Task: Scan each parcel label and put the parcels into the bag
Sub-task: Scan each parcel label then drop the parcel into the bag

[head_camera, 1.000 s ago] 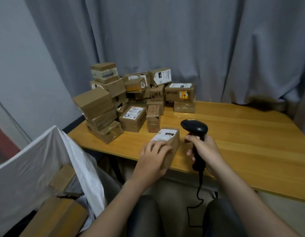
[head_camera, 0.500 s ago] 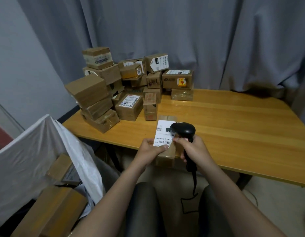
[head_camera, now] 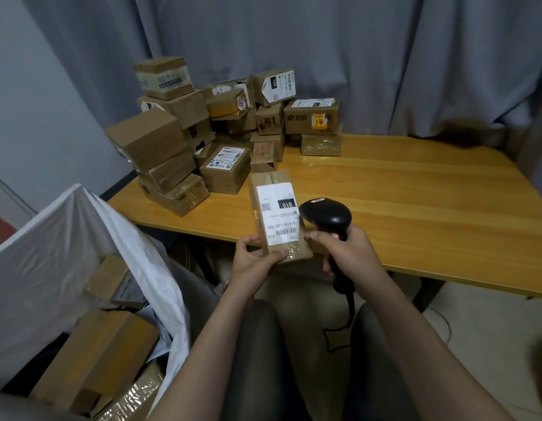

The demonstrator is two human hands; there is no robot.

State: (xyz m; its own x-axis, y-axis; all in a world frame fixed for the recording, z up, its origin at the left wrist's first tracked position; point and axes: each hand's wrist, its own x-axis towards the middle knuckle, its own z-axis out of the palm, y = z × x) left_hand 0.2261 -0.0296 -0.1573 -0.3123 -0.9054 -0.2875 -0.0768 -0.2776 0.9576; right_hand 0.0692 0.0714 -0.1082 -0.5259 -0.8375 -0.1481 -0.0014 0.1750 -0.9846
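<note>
Beside the yellow wooden surface (head_camera: 415,192), white plastic bag (head_camera: 51,253) holds a few boxes already. Big pile of brown cardboard parcels (head_camera: 203,126) waits at back, i.e. most work left. The left hand (head_camera: 251,264) grips small labelled brown parcel (head_camera: 271,182) above near edge; right hand (head_camera: 351,250) clamps black handheld scanner (head_camera: 326,212) beside its label; not bagged yet.

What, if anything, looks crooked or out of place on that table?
The parcel pile at the far left corner of the table is stacked haphazardly, several boxes tilted. The lowest front box sits askew near the edge. Nothing looks spilled or broken.
</note>
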